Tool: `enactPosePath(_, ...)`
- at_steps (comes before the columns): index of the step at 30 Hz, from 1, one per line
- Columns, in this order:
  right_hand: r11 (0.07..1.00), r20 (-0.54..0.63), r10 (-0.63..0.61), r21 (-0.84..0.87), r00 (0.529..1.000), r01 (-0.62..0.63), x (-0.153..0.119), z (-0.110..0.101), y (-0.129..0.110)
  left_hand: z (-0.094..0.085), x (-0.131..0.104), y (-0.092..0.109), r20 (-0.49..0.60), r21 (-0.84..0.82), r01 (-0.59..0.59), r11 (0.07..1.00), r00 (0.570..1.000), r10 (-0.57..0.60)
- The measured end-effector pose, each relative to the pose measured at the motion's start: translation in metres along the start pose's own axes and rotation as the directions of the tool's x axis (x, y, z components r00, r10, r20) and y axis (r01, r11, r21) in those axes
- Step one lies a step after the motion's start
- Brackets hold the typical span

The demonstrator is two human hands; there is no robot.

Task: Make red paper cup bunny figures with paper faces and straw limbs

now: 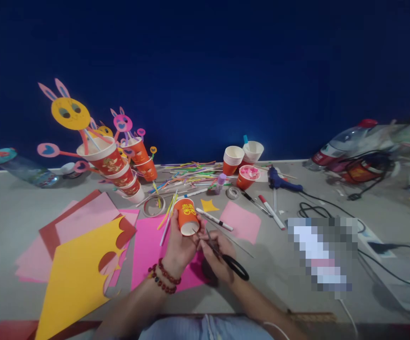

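Observation:
My left hand (pixel 183 245) is wrapped round an orange paper cup (pixel 187 215) with yellow lettering on its side. The cup is tilted so that its pale round end faces me. In my right hand (pixel 219 252) is a pair of scissors (pixel 235 265) with black handles, its blades pointing up and left at the lower end of the cup. The blade tips are close to the cup's edge; I cannot tell whether they touch it. Beneath my hands lies a bright pink sheet (pixel 148 257). A white marker (pixel 215 219) rests just behind the cup.
Stacked cups (pixel 109 163) with paper bunny figures stand back left. Cut yellow card (pixel 77 269) lies front left. Loose coloured straws (pixel 191 174), cup stacks (pixel 233 158) and a blue glue gun (pixel 285 182) are at the back. Cables and a plastic bottle (pixel 343 144) occupy the right.

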State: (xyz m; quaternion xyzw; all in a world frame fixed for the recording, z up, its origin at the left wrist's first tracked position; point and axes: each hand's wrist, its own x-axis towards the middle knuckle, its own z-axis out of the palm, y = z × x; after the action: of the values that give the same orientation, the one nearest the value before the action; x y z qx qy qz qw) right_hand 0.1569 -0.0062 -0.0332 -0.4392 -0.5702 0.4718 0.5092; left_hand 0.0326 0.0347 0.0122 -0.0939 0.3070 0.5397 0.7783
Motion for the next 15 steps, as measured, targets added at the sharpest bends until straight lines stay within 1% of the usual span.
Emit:
enactPosePath(4,0.997,0.002,-0.022,-0.075,1.000,0.022,-0.001,0.000,0.002,-0.003,0.003,-0.002,-0.028,0.006,0.015,1.000,1.000,-0.015)
enactPosePath(10,0.998,0.012,0.022,-0.056,1.000,-0.022,-0.002,0.002,0.005,-0.003,0.004,-0.006,-0.037,0.038,-0.046,0.998,0.998,0.048)
enactPosePath(15,0.998,0.016,0.023,-0.058,1.000,-0.022,-0.002,0.003,0.011,-0.004,0.004,-0.010,-0.030,0.050,-0.081,0.995,0.996,0.082)
